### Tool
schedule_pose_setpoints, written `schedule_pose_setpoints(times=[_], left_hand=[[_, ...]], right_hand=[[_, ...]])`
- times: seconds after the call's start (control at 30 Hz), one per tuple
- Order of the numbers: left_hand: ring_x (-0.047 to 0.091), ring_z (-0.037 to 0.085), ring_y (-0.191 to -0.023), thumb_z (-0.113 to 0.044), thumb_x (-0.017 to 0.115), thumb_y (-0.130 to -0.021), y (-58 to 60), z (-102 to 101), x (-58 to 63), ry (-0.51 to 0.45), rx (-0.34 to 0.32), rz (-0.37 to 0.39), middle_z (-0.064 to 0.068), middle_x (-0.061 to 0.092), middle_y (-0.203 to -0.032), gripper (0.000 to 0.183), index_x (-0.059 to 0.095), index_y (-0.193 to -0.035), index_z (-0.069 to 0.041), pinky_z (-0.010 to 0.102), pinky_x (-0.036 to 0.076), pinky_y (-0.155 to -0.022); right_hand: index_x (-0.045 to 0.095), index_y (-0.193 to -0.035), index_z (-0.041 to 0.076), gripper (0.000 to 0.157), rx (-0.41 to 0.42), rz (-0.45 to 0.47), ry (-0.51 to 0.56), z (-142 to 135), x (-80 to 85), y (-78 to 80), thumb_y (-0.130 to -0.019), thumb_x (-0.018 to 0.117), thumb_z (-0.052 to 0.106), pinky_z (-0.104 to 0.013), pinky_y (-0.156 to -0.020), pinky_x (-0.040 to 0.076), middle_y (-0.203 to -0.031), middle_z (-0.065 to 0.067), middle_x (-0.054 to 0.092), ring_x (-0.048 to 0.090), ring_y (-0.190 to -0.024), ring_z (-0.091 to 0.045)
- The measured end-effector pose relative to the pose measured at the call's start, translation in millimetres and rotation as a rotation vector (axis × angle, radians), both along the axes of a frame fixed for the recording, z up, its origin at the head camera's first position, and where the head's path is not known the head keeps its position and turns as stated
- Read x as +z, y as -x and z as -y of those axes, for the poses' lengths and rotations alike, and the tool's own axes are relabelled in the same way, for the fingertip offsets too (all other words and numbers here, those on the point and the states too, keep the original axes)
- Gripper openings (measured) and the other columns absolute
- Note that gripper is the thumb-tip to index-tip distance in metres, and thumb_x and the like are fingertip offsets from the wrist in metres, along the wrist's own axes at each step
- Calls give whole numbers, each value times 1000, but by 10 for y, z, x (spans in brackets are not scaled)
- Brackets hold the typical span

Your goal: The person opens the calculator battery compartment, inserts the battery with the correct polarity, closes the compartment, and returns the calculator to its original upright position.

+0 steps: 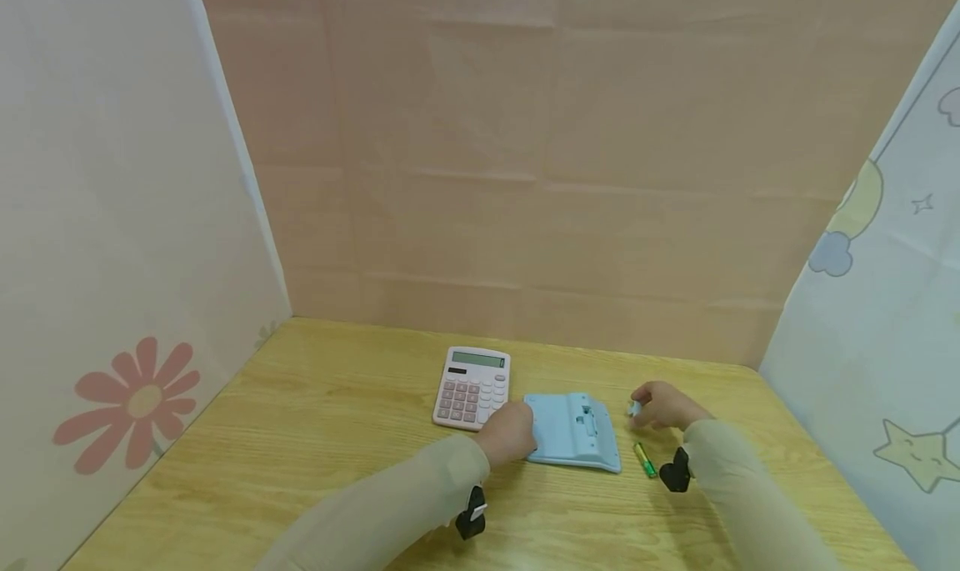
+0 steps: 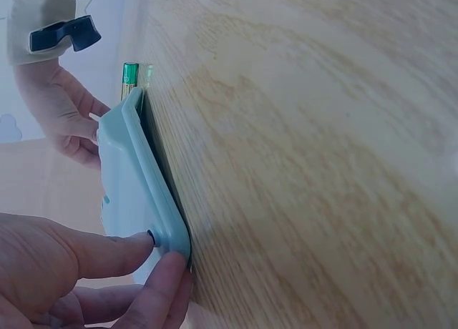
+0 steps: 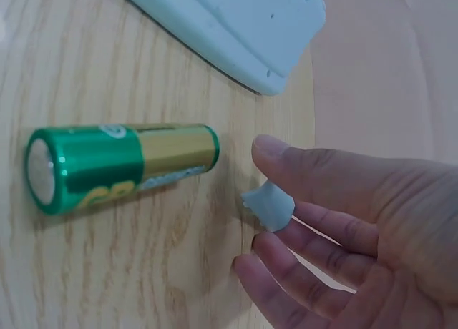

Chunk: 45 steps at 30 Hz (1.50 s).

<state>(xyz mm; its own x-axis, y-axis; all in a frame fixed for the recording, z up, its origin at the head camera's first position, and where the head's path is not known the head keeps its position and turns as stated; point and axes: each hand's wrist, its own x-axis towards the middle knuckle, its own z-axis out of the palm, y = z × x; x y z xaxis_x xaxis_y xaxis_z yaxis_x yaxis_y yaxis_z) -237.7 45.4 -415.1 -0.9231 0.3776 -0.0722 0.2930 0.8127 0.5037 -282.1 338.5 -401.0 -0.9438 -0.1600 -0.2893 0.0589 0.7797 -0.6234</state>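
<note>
Standing here, I see a left wall printed with a red flower (image 1: 145, 401), and beside it a wood-grained worktop (image 1: 352, 396). Left of the worktop's middle lies a pink calculator (image 1: 471, 385), face up, its display showing. Next comes the person's left hand (image 1: 508, 433), closed on the left edge of a pale blue device (image 1: 558, 429), with the thumb on its upper side and fingers round its rim. The device rests back up, an open compartment (image 1: 587, 421) towards its right side; I cannot tell whether anything sits inside. Past its right edge, apart from it, is a small pale blue piece (image 3: 270, 207), held in a narrow grip between the thumb and fingers of the right hand (image 1: 664, 406). The relation that matters most is here: a green and gold battery (image 1: 644, 460) lies on its side on the worktop, just beside the device's right edge and touching neither hand. It is on the person's side of the right hand's fingertips, and that hand is far the nearer of the two. Its long axis runs away from the person, slanting slightly left, gold end farther off, green end closer. A star (image 1: 918, 454) decorates the right wall.
</note>
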Motion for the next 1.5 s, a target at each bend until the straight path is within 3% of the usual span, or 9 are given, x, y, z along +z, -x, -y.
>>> schedule_pose_setpoints(times=[0.13,0.47,1.5], left_hand=[[40,9,-50,-9,72,-84,9,6,-16,17,-7,-11,-1,45,-56,23,57,-66,-4,20,32,-46],[38,9,-49,-8,71,-85,8,12,-18,8,-15,-10,-3,40,-55,28,54,-63,-6,20,30,-46],[40,10,-50,-9,73,-84,-8,6,5,0,-1,12,-2,43,-56,24,57,-67,-5,20,32,-46]], right_hand=[[46,-126,-18,63,5,-9,-49,45,3,-5,-80,77,10,-47,-83,53,-123,-34,50,55,-109,-42],[50,-119,-18,56,-21,-47,-137,129,3,-12,-78,79,8,-44,-78,55,-108,-24,58,60,-90,-26],[51,-116,-14,53,0,-53,-200,175,4,-37,-77,78,9,-35,-69,51,-101,-20,58,56,-80,-24]])
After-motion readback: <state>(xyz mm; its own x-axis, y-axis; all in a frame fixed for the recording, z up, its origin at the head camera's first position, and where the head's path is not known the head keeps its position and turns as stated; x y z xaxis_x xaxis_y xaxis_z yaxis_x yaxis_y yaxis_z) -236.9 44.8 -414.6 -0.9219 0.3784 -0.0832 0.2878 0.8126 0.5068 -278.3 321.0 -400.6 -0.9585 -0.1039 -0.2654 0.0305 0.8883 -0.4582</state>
